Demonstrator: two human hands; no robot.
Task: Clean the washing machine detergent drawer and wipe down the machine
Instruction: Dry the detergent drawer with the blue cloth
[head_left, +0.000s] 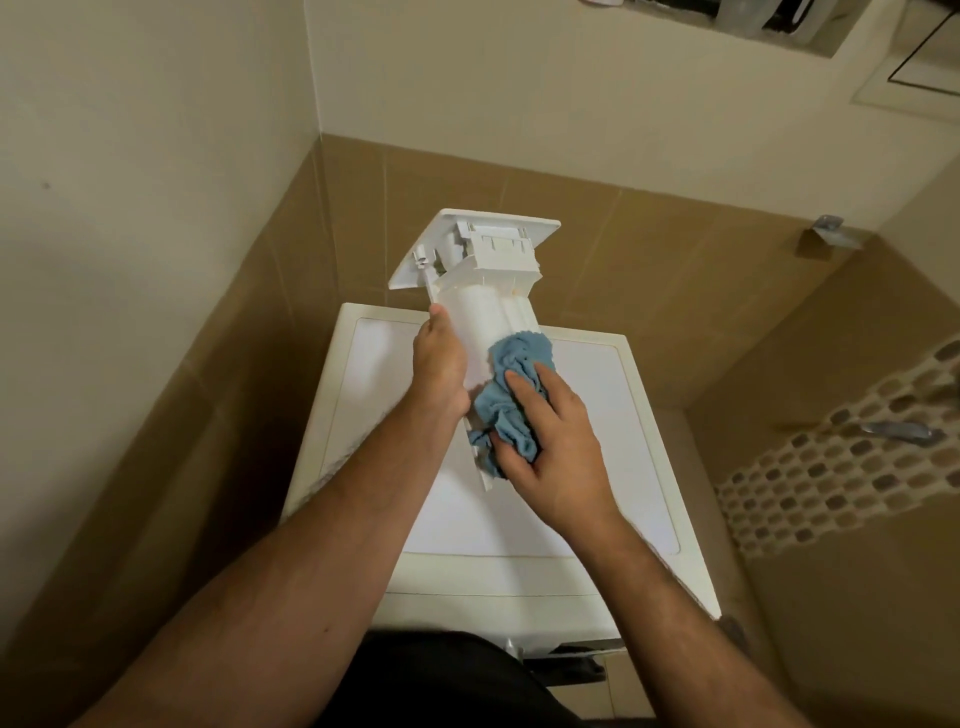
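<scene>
The white detergent drawer (480, 275) is out of the machine and held in the air above the washing machine top (587, 415), its front panel pointing away from me and its underside facing up. My left hand (439, 366) grips the drawer's left side. A crumpled blue cloth (511, 395) lies on the near part of the drawer. My right hand (550, 441) holds the cloth against the drawer, thumb curled round its lower edge and fingers spread over it.
The white machine stands in a corner between beige-tiled walls. The open drawer slot (566, 654) shows at the machine's front, lower middle. A mosaic tile strip with a metal fitting (901, 431) runs along the right wall. A recessed wall niche (727, 21) sits at the top.
</scene>
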